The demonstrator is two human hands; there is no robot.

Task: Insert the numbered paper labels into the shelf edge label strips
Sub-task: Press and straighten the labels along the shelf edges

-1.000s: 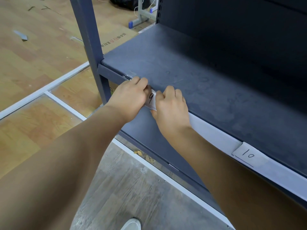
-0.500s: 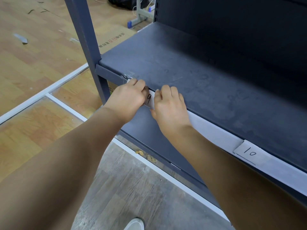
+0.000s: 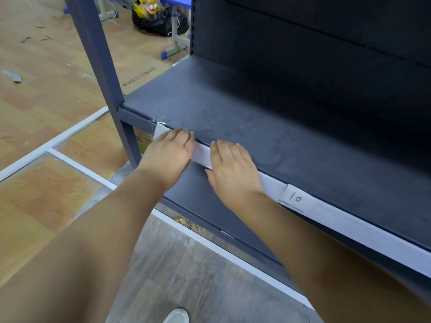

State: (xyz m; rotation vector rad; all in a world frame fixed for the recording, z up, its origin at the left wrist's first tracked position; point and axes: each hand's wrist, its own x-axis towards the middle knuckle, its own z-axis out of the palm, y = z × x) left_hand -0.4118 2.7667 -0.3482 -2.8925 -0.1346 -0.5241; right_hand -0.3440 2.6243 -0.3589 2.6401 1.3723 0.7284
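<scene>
Both hands press with straight fingers on the label strip point(image 3: 201, 155) at the shelf's point(image 3: 268, 127) front edge: left hand point(image 3: 169, 152), right hand point(image 3: 233, 169)

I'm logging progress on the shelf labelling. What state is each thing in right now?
label 10: seated in the strip, number readable
label strip: mounted along the shelf edge
left hand: fingers flat, pressing on the strip
right hand: fingers flat, pressing on the strip
shelf: bare, dusty
black bag: on the floor, open at the top
</scene>
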